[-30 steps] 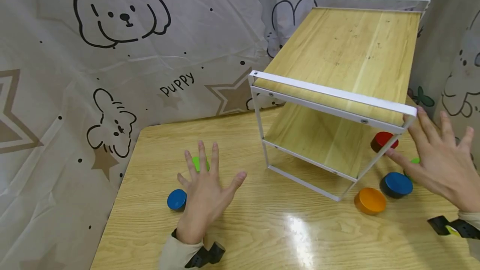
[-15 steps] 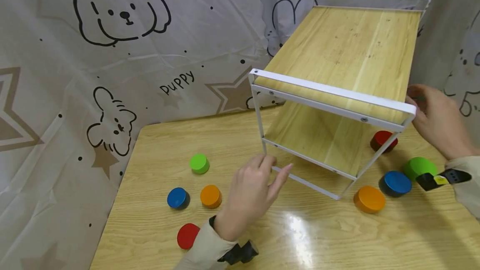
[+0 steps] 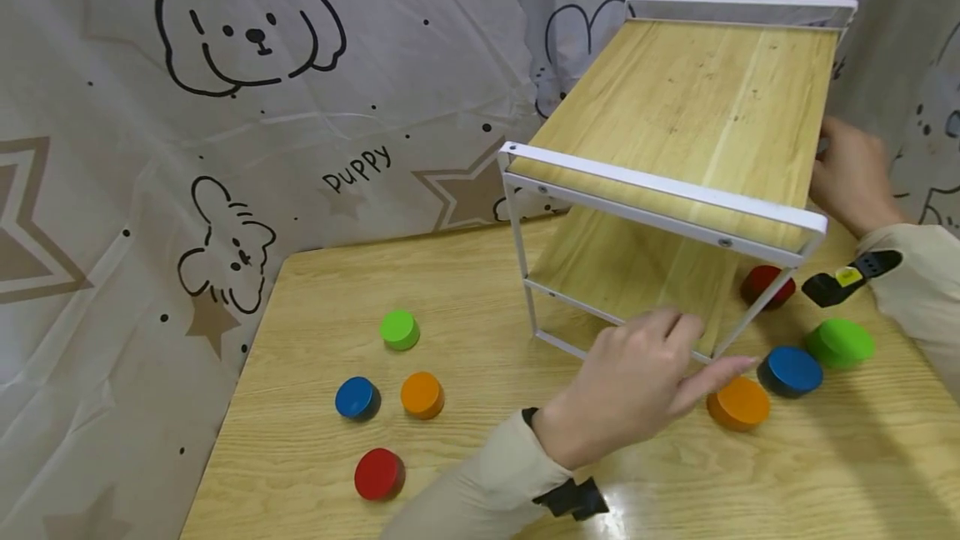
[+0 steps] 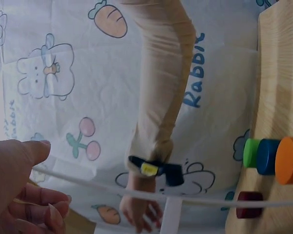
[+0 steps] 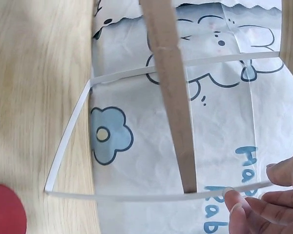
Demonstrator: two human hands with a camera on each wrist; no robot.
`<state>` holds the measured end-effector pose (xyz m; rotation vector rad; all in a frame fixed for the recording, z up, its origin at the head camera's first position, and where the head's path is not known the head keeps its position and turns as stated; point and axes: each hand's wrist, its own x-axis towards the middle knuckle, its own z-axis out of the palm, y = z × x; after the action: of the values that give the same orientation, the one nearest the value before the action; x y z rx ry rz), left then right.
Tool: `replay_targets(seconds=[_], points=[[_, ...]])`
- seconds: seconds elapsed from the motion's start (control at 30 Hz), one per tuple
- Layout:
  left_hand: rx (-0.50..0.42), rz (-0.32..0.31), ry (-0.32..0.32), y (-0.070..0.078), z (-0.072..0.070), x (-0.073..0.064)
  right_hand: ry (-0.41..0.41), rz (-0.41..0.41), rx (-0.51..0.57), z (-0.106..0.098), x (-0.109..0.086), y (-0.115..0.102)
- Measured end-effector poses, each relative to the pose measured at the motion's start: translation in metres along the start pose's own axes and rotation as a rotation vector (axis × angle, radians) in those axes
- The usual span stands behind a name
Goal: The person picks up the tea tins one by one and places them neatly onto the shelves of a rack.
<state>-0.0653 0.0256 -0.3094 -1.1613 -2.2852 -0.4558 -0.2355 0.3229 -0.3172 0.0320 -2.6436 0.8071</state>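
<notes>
The rack (image 3: 697, 132) stands upright on the counter (image 3: 300, 298). Left hand (image 3: 630, 377): loosely curled, thumb apart, apparently empty. Right hand (image 3: 855, 173): curled at the rack, grip indeterminable from here. Handling appears preliminary; a two-handed hold seems outstanding.

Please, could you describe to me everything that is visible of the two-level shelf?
The shelf stands upright on the table. Its white, metal-looking frame carries two wood-look boards, the upper one marked with dark specks. Raised rails border its near and far ends; screw heads show at the near end. The right hand is at its right side, the left hand before its near end; contact is unclear.
</notes>
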Motion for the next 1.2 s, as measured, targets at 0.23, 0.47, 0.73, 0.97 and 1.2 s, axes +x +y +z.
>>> replay_targets(seconds=[0.23, 0.47, 0.73, 0.97, 1.2], points=[[0.056, 0.021, 0.019, 0.015, 0.016, 0.017, 0.079, -0.057, -0.006, 0.007, 0.005, 0.003], [0.063, -0.017, -0.031, 0.015, 0.021, 0.019, 0.115, -0.059, 0.01, 0.01, 0.005, 0.008], [0.077, -0.017, -0.02, 0.014, 0.022, 0.015, 0.146, -0.074, -0.003, 0.015, 0.007, 0.009], [0.09, -0.066, 0.116, -0.001, 0.018, -0.002, 0.012, 0.043, 0.033, 0.016, 0.003, -0.004], [0.0, -0.148, 0.156, -0.028, -0.002, -0.026, 0.019, -0.042, 0.116, 0.018, -0.014, -0.012]])
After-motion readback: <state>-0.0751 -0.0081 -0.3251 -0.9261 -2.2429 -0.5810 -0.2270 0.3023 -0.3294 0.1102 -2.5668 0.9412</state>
